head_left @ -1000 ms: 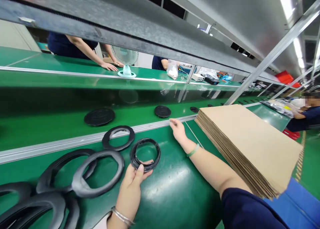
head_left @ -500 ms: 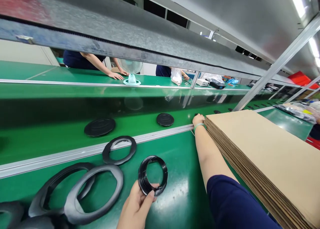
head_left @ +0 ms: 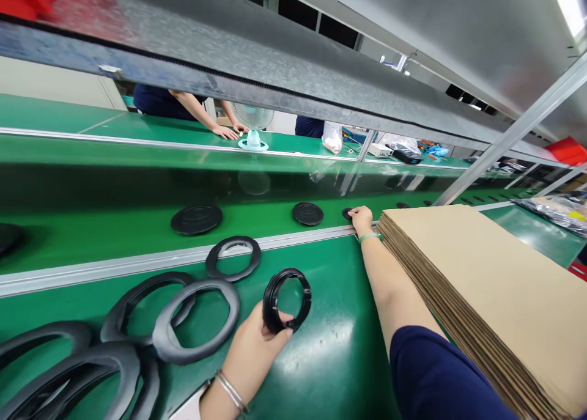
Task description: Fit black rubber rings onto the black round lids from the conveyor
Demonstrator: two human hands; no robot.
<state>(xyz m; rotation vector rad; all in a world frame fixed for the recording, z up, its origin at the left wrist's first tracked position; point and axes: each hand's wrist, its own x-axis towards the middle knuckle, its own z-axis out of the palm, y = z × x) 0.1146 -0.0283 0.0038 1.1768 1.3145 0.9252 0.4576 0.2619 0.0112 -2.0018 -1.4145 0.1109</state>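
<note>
Head cam: R hand (head_left: 362, 220) since moved to blk disc (head_left: 346, 213).

1. L hand (head_left: 257, 346) holds blk ring (head_left: 271, 298) tilted up over grn worktop (head_left: 330, 298), thumb at ring's lower edge.
2. R hand (head_left: 362, 219) reaches past metal rail (head_left: 293, 239), fingertips at small blk disc (head_left: 346, 213) on grn belt (head_left: 261, 215); can't tell if gripped.
3. More blk discs (head_left: 196, 219) lie spaced along belt, L of it.
4. Loose grey/blk rings (head_left: 165, 340) overlap on worktop, L side; 1 smaller blk ring (head_left: 212, 261) lies partly over rail.
5. Cardboard stack (head_left: 477, 255) sits just beside R forearm.
6. Across belt: co-worker's hands (head_left: 224, 131) on far bench, near pale-grn fan (head_left: 253, 140).
</note>
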